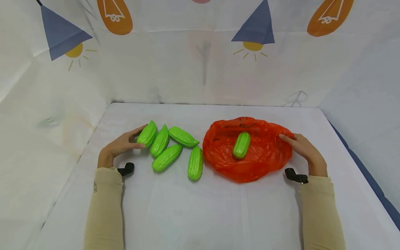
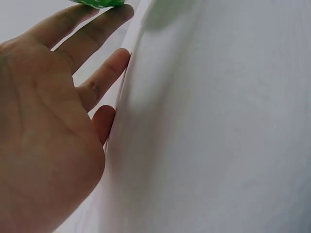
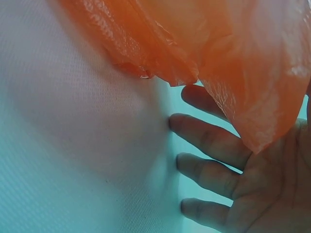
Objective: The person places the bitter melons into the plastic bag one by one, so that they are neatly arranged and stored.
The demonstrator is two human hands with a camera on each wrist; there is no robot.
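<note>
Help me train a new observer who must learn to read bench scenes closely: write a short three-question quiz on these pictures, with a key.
1. Count: in the head view, how many green gourds show to the left of the red bag?
2. True or false: the right hand grips one of the green gourds.
3. Fill in the blank: the left hand has its thumb and fingers around the ____.

Key:
1. Five; a sixth shows within the red bag's outline.
2. False; it pinches the red bag's edge.
3. Leftmost gourd.
</note>
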